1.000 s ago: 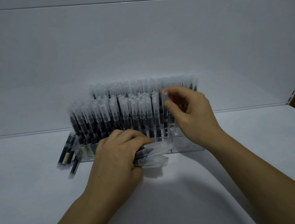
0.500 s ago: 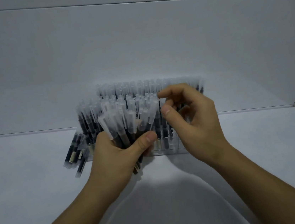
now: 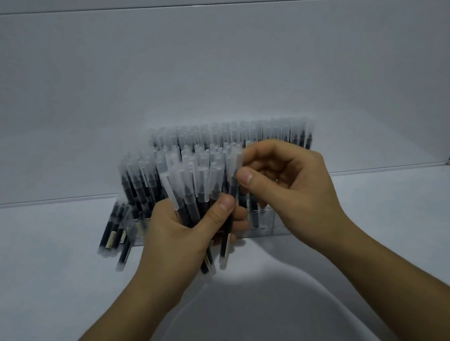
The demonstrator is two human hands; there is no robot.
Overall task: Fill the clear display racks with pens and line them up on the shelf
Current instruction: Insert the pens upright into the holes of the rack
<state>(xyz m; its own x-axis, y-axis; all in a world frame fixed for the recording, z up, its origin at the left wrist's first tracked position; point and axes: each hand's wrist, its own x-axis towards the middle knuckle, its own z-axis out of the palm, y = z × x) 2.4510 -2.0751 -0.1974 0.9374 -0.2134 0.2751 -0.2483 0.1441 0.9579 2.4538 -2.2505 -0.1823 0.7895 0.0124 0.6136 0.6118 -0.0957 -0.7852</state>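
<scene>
Since a second ago the left hand (image 3: 180, 232) has lifted its bundle of pens (image 3: 192, 194) off the shelf (image 3: 62, 289) and turned it caps-up. The right hand (image 3: 291, 190) has come away from the front rack (image 3: 270, 225) to meet it.

The left hand now grips the bundle just in front of the front rack, with fingers and thumb curled round the dark barrels. The right hand's thumb and forefinger pinch the frosted cap of a single pen (image 3: 234, 167) at the bundle's right edge, and its other fingers are loosely curled.

The front rack stands on the shelf. Its left part is packed with upright pens, and its right end is partly hidden by the right hand. Behind the front rack stands a second rack (image 3: 241, 130), full of pens. Left of the front rack, a few loose pens (image 3: 112, 235) lie flat on the shelf.
</scene>
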